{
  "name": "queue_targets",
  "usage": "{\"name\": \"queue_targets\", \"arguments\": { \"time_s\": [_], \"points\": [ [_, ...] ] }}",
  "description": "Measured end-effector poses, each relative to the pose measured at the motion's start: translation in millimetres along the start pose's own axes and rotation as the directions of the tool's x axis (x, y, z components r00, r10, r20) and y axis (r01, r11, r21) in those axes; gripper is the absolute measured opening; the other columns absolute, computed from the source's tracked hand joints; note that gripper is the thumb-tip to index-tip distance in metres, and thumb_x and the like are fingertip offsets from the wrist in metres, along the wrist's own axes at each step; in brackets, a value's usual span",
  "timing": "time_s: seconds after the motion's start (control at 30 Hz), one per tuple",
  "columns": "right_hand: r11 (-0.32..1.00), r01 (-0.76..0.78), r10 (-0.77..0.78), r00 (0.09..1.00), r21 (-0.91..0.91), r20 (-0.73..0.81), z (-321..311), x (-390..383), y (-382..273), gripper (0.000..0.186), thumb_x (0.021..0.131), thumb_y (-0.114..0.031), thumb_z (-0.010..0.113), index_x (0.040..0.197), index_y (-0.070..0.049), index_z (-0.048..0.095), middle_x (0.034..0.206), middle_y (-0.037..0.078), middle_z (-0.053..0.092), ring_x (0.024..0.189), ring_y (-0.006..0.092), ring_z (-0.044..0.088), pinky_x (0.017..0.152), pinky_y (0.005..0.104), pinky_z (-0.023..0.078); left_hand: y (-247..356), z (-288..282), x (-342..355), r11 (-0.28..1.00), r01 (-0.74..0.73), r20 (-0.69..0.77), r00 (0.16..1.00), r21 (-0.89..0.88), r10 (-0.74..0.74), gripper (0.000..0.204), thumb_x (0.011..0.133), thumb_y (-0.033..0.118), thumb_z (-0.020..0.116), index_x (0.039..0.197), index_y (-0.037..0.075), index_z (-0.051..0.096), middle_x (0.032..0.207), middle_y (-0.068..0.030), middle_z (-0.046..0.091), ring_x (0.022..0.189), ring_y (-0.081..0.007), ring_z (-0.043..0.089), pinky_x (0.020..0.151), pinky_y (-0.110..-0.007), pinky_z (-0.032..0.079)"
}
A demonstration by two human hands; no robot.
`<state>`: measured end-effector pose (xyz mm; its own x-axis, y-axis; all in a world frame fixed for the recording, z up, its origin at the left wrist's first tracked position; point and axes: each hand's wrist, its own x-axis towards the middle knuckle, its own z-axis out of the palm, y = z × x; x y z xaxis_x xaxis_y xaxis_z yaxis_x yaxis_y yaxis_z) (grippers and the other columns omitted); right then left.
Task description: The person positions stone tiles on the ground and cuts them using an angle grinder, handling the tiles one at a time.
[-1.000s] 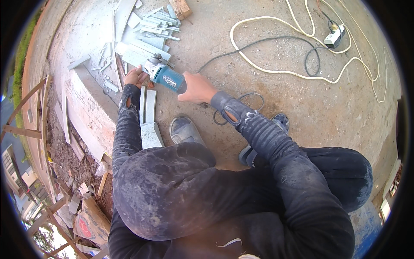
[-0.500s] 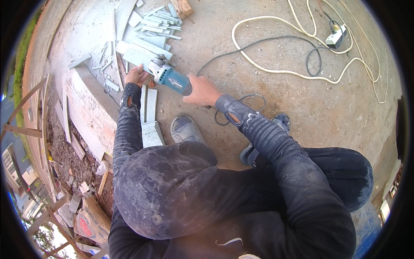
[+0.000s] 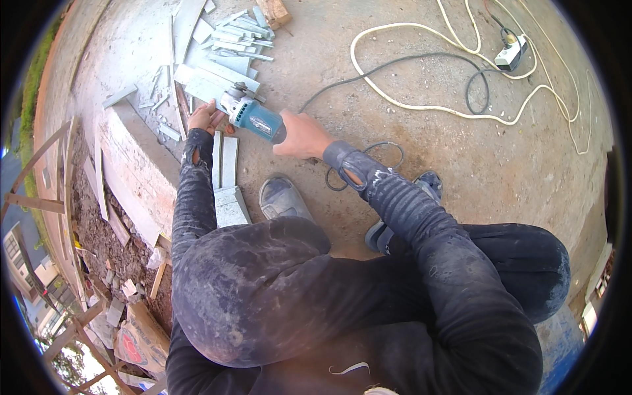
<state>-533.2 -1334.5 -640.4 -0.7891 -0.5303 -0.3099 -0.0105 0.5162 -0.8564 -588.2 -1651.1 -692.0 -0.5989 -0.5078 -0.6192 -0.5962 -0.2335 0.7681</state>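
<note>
Head camera view: the right hand [image 3: 303, 135] wraps around the rear of a blue cylindrical angle grinder [image 3: 259, 121], whose silvery metal head lies beside flat, pale grey strips [image 3: 227, 71] on dusty concrete ground [image 3: 316, 59]. The left hand [image 3: 205, 117] curls by that head; whether it pinches anything, I cannot tell.
</note>
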Motion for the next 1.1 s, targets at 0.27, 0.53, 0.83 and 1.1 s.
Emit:
{"name": "queue_targets", "arguments": {
  "time_s": [0.27,0.53,0.83,1.1],
  "points": [
    [1.000,0.025,-0.025,1.000,-0.008,-0.008,2.9,1.4,5.6,0.056,0.067,-0.032,0.070,0.104,0.007,0.054,0.089,0.029,0.065,0.083,0.0429,0.066,0.076,0.0452,0.052,-0.6,0.9,1.1,1.000,0.011,-0.010,1.000,0.001,-0.011,0.046,0.090,0.005,0.067,0.128,-0.008,0.044,0.106,-0.0183,0.063,0.090,-0.0277,0.067,0.076,-0.036,0.062],
    [1.000,0.013,-0.013,1.000,-0.009,-0.002,3.5,-0.5,5.9,0.057,0.067,-0.033,0.071,0.104,0.006,0.053,0.089,0.029,0.065,0.084,0.0435,0.066,0.076,0.0455,0.052,0.1,-2.1,1.8,1.000,-0.001,0.022,1.000,-0.018,0.001,0.045,0.091,0.005,0.065,0.128,-0.009,0.043,0.107,-0.0180,0.063,0.094,-0.0283,0.068,0.078,-0.035,0.062],
    [1.000,-0.008,0.008,1.000,-0.011,0.011,0.7,1.9,1.5,0.056,0.066,-0.032,0.070,0.104,0.007,0.054,0.092,0.029,0.065,0.087,0.0435,0.065,0.077,0.0455,0.052,0.3,3.0,-4.3,0.999,0.013,-0.009,1.000,0.037,-0.012,0.036,0.095,0.017,0.063,0.125,-0.001,0.053,0.114,-0.0120,0.058,0.100,-0.0225,0.060,0.090,-0.034,0.055],
    [1.000,-0.002,0.002,1.000,0.003,0.011,2.3,3.1,2.8,0.057,0.066,-0.032,0.070,0.104,0.008,0.054,0.092,0.030,0.065,0.086,0.0431,0.066,0.078,0.0443,0.052,0.3,-0.3,-2.3,0.999,0.015,-0.005,1.000,0.039,-0.015,0.033,0.096,0.016,0.061,0.123,-0.001,0.054,0.110,-0.0114,0.060,0.097,-0.0219,0.062,0.088,-0.033,0.056]
  ]
}}
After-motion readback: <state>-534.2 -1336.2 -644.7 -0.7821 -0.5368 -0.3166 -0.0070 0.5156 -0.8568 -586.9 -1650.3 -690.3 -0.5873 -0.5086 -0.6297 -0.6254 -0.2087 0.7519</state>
